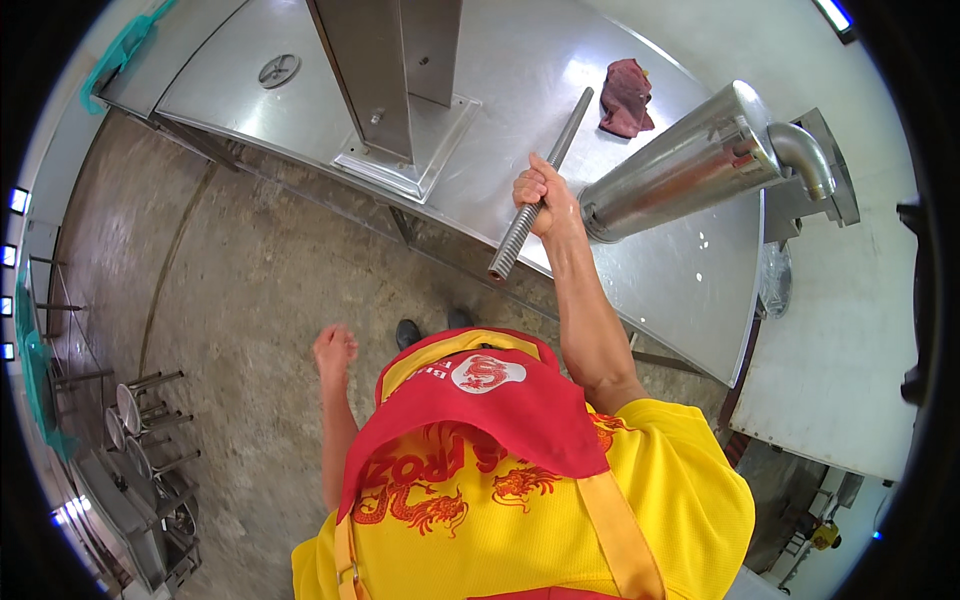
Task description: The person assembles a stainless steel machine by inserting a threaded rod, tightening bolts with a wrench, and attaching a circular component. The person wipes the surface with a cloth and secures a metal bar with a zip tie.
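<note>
My right hand (545, 195) is closed around a long toothed metal rack bar (517, 240), held slanting over the near edge of the steel table (490, 130). The bar's lower end shows teeth and its upper part looks smooth. Just right of that hand, a large shiny steel cylinder (680, 165) lies on the table, with a bent elbow pipe (803, 160) at its far end. Beyond the bar is a crumpled dark red cloth (627, 98). My left hand (336, 346) hangs low beside my body over the floor, a little blurred, with loosely bent fingers and nothing visible in it.
An upright steel column stand (375, 90) rises from a square base on the table. A small round metal disc (279, 71) lies farther left. Metal stools (130, 410) stand at the left on the concrete floor (250, 280). A white wall (850, 330) bounds the right.
</note>
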Demonstrator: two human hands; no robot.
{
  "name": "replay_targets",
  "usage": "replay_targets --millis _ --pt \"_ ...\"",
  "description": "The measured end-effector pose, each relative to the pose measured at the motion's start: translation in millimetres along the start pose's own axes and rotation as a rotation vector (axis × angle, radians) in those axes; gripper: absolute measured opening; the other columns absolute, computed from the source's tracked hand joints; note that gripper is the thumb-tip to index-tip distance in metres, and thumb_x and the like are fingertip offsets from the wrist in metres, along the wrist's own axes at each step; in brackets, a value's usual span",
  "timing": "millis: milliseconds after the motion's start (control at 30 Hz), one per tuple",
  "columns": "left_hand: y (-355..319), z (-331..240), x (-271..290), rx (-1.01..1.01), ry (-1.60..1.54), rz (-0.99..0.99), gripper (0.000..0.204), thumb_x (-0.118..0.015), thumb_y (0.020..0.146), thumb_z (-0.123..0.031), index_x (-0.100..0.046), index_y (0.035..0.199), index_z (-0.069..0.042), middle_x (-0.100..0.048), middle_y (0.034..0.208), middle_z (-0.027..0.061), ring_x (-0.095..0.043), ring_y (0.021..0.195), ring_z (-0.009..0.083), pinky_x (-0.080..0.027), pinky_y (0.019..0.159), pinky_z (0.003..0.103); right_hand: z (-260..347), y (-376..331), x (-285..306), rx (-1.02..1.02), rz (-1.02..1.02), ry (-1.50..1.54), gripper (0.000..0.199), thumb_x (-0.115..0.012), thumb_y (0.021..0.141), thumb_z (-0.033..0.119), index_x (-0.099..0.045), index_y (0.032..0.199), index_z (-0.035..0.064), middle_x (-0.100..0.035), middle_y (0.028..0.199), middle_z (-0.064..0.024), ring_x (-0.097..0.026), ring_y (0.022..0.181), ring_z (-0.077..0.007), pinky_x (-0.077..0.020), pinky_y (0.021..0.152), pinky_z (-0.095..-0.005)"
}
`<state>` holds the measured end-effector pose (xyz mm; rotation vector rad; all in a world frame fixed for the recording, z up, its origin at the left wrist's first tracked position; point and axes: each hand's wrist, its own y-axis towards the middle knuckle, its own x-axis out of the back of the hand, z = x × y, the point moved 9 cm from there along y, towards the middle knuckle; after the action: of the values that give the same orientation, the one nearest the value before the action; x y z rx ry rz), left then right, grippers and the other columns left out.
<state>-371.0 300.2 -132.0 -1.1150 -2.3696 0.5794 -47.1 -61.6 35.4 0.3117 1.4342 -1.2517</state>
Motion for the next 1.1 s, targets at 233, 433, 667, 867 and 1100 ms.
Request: replay_targets --millis 233,433,667,867,1100 --pt "-34.8 -128.6 -92.0 -0.291 -0.004 0.410 0.027 -0.062 0.101 -0.025 -0.070 0.112 -0.001 -0.069 0.088 0.0032 -0.063 0.073 0.0090 -0.050 0.061 0.025 0.1 -42.3 -74.9 0.190 0.198 -0.276 0.042 -0.063 0.103 0.026 -0.039 0.069 0.0158 -0.031 0.056 0.0064 -0.033 0.045 -0.0058 -0.0293 0.038 -0.0223" --pt "-66.2 -241.4 -94.7 -0.499 0.073 0.497 0.024 -0.063 0.101 -0.021 -0.070 0.111 -0.001 -0.069 0.088 0.0025 -0.063 0.077 0.0078 -0.050 0.067 0.024 -8.2 -76.5 -98.8 0.482 0.123 -0.578 0.031 -0.069 0.098 0.022 -0.041 0.087 0.0153 -0.038 0.060 0.0016 -0.037 0.038 -0.0102 -0.0321 0.031 -0.0291" --pt "-144.6 -391.9 -68.7 -0.999 0.110 0.628 0.018 -0.066 0.099 -0.014 -0.070 0.108 0.001 -0.064 0.090 0.0007 -0.060 0.084 0.0083 -0.049 0.074 0.024 -20.0 -135.8 -194.1 0.812 0.295 -0.732 0.028 -0.061 0.103 0.024 -0.044 0.085 0.0107 -0.039 0.053 -0.0002 -0.040 0.036 -0.0121 -0.0349 0.032 -0.0303" --pt "-226.2 -502.9 -23.6 -1.407 0.273 0.590 0.015 -0.069 0.096 -0.010 -0.070 0.108 -0.001 -0.064 0.086 0.0056 -0.057 0.072 0.0130 -0.049 0.066 0.027 10.0 -224.4 -352.4 1.112 0.421 -0.885 0.048 -0.059 0.104 0.039 -0.043 0.067 0.0110 -0.041 0.050 -0.0020 -0.044 0.038 -0.0141 -0.0375 0.038 -0.0313" --pt "-287.6 -593.7 23.0 -1.748 0.367 0.423 0.012 -0.069 0.095 -0.010 -0.071 0.101 -0.001 -0.068 0.089 0.0061 -0.060 0.073 0.0149 -0.049 0.064 0.029 113.6 -342.8 -519.4 1.798 0.339 -0.477 0.047 -0.069 0.097 0.035 -0.060 0.119 -0.0052 -0.046 0.054 -0.0056 -0.047 0.034 -0.0188 -0.0407 0.033 -0.0331"
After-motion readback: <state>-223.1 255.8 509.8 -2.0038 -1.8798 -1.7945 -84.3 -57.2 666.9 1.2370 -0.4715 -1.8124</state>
